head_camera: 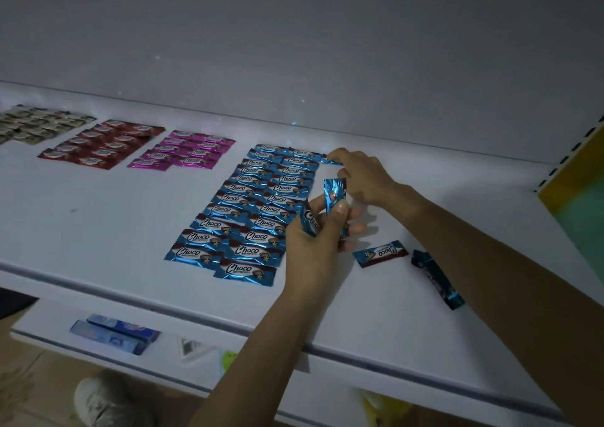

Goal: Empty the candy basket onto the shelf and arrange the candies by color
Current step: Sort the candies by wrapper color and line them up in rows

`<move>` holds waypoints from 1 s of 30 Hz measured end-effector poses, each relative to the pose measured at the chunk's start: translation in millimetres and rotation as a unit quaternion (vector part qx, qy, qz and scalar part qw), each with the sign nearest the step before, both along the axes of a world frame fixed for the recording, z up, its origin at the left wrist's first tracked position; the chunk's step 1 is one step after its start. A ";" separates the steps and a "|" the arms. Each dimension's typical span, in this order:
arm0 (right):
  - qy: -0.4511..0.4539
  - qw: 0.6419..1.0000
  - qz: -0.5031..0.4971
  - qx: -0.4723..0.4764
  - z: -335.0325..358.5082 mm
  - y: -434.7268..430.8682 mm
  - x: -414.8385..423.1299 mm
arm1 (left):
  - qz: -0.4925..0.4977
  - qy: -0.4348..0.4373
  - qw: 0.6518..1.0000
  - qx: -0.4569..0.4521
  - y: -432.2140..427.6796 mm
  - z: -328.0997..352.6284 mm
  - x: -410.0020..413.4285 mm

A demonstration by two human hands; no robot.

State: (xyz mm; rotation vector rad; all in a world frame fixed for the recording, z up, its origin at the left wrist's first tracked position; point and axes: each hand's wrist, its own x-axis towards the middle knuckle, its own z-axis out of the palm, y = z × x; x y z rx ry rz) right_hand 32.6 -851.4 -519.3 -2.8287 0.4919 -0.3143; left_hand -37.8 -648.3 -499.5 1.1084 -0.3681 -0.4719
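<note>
White shelf (98, 217), smooth and matte. Foil candies sorted flat in blocks: blue (248, 211) in two columns mid-shelf, red (101, 145), pink (183, 152), pale ones (36, 122) far left. Left hand (313, 237) clamped on several blue candies beside the columns. Right hand (359, 178) pinching one blue candy (331, 160) at the top row. Two loose blue ones (380, 253) lie just right.

We log: pale candies (36, 125), far left, cut by the frame edge, print too blurred to read. Blue candy (333, 160) under the right hand (362, 178), mostly hidden. Lower-shelf boxes (114, 333), labels illegible.
</note>
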 end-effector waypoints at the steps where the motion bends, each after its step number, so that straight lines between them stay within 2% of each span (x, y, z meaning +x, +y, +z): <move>1: -0.010 1.000 0.005 0.015 2.0 0.3 -2.1 | -0.006 0.000 1.000 -0.010 0.4 2.1 -1.3; 4: -0.115 0.989 0.004 0.091 16.2 13.8 -17.5 | 0.000 -0.045 0.999 0.026 0.5 -3.4 1.9; 6: -0.165 0.961 -0.002 0.220 34.3 33.0 -37.2 | -0.001 -0.052 0.998 0.041 0.6 -5.7 3.9; 8: -0.153 0.926 0.014 0.345 54.1 52.6 -65.2 | -0.010 -0.056 0.997 0.042 2.0 -5.4 3.6; 9: -0.139 0.919 0.033 0.369 60.8 60.3 -80.3 | -0.013 -0.065 0.997 0.043 2.7 -4.3 2.5; 12: -0.137 0.906 0.075 0.392 67.8 71.6 -116.5 | -0.021 -0.072 0.996 0.040 5.3 -2.5 -0.7; 16: -0.191 0.882 0.025 0.430 67.0 75.6 -145.8 | -0.029 -0.050 0.998 0.039 7.3 1.7 -3.9; 19: -0.204 0.858 0.028 0.470 66.8 80.7 -161.5 | -0.030 -0.036 0.998 0.040 9.0 3.2 -5.2; 30: -0.227 0.887 0.025 0.401 58.0 89.1 -168.3 | -0.013 -0.034 0.998 0.051 15.5 4.3 -11.8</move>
